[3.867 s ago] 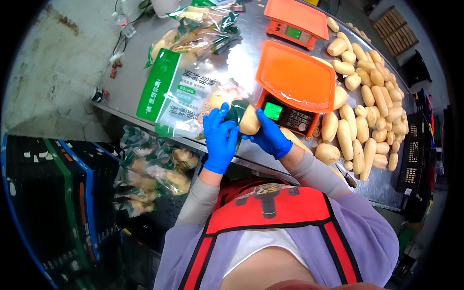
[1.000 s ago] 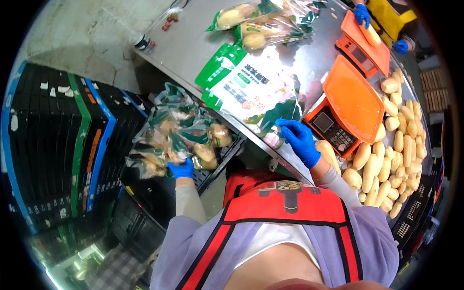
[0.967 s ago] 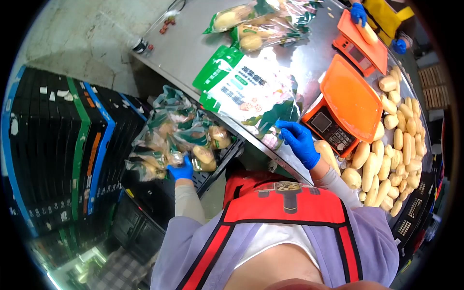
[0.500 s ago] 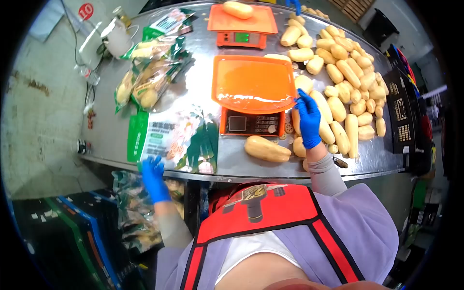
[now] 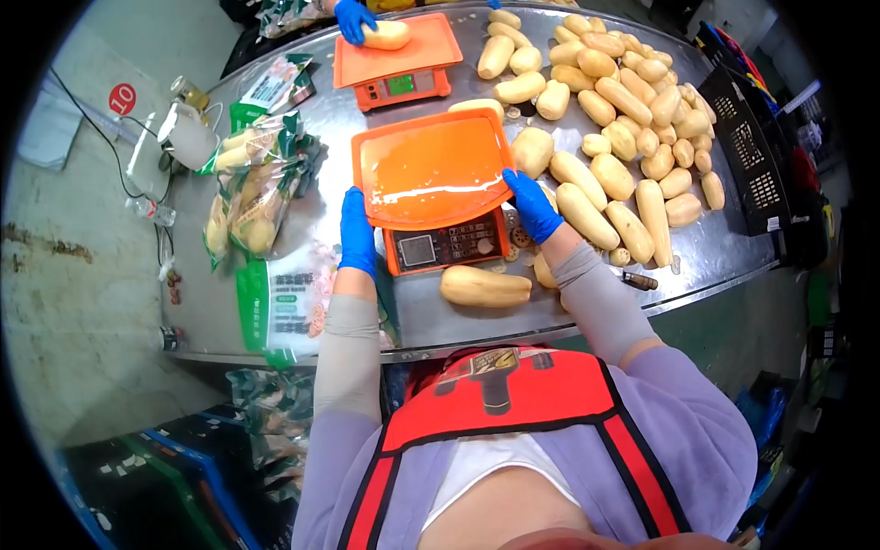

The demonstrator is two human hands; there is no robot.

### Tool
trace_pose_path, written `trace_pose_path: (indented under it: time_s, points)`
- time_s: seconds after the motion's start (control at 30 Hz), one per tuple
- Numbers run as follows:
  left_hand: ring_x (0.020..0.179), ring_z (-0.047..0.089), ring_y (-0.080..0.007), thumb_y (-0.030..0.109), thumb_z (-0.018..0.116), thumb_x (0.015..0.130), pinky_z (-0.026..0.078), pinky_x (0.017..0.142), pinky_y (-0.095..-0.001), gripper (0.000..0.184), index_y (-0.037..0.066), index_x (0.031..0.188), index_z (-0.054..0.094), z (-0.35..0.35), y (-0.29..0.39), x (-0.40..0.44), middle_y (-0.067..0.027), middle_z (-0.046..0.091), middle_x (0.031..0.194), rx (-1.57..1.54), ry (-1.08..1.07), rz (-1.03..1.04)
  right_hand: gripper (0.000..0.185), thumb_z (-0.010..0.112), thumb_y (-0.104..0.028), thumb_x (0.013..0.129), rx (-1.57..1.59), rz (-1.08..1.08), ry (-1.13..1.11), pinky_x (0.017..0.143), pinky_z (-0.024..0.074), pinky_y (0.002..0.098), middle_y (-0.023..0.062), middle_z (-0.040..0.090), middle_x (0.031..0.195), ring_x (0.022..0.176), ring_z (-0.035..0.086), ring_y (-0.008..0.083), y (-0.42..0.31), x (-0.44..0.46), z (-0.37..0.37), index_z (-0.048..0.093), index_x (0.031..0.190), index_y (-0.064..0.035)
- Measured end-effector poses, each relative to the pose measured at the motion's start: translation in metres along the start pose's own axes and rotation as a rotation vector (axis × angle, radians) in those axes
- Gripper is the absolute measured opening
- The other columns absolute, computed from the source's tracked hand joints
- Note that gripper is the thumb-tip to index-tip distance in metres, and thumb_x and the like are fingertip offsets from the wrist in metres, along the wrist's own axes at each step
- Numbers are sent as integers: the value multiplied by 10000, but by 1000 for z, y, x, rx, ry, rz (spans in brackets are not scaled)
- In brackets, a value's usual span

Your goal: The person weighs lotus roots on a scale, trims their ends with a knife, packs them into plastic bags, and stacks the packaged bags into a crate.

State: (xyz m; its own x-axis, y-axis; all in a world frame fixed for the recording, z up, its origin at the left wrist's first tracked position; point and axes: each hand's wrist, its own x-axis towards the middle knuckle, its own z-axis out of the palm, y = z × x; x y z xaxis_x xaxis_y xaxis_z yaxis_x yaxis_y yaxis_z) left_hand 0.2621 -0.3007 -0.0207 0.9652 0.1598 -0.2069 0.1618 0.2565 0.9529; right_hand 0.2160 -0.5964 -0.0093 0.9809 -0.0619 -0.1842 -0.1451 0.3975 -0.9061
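Both of my blue-gloved hands are at the orange pan [image 5: 431, 170] of the near weighing scale [image 5: 446, 245], whose dark keypad faces me. My left hand [image 5: 358, 240] grips the pan's left edge, while my right hand [image 5: 533, 209] has its fingers on the right edge. The pan looks wet and carries nothing. Just in front of the scale lies one pale lotus root [image 5: 486, 287]. Printed plastic bags [image 5: 291, 307] lie flat beside my left forearm. More lotus roots [image 5: 587, 215] lie close to my right hand.
A large pile of lotus roots [image 5: 642, 101] covers the right side, beside a black crate [image 5: 747, 151]. Filled bags [image 5: 261, 197] lie left. Another person's gloved hand [image 5: 353, 20] touches a lotus root on the far scale [image 5: 399, 64]. A wooden-handled tool [image 5: 639, 280] rests near the front edge.
My left hand has moved up from the flat bags to the pan's left edge. My right hand stays at the right edge. Another person's hand has come onto the far scale's lotus root.
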Motion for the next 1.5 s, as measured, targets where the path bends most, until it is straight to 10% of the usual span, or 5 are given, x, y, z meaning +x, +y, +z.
trace_pose_path:
  time_s: [0.2, 0.5, 0.87, 1.2, 1.5]
  points:
    - [1113, 501, -238, 428, 386, 927, 389, 948, -375, 491, 41, 1217, 470, -12, 19, -18, -97, 506, 1237, -342, 17, -193, 394, 525, -195, 870, -412, -232, -17, 841, 433, 299, 92, 578, 1108, 961, 555, 166, -53, -19, 76, 497, 1195, 27]
    - [1182, 436, -270, 418, 317, 946, 349, 993, -396, 490, 34, 1229, 434, -11, 3, -12, -126, 453, 1287, -833, -387, -227, 419, 654, -177, 682, -1005, -1237, -54, 836, 431, 398, 173, 574, 1029, 961, 558, 325, -103, -77, 209, 557, 1039, 20]
    - [1178, 438, -284, 438, 350, 920, 340, 1001, -424, 516, 46, 1247, 425, 0, -7, -20, -127, 455, 1283, -862, -407, -348, 357, 515, -92, 763, -1287, -1252, -525, 960, 388, 370, 167, 522, 1163, 1115, 482, 279, -41, -137, 246, 541, 1092, 43]
    - [1174, 439, -296, 456, 381, 896, 332, 1009, -449, 545, 57, 1264, 418, -37, -12, 2, -128, 458, 1279, -753, -239, -352, 450, 558, -69, 696, -844, -1108, -238, 909, 412, 379, 176, 524, 1141, 1042, 516, 333, -73, -81, 196, 523, 1138, 14]
    - [1114, 495, -239, 315, 442, 910, 378, 960, -375, 446, 13, 1237, 445, -22, 36, -15, -114, 518, 1222, -470, -116, -225, 394, 510, -44, 805, 169, -11, -29, 908, 424, 305, 102, 552, 1132, 1037, 537, 193, -1, 7, 30, 488, 1190, 34]
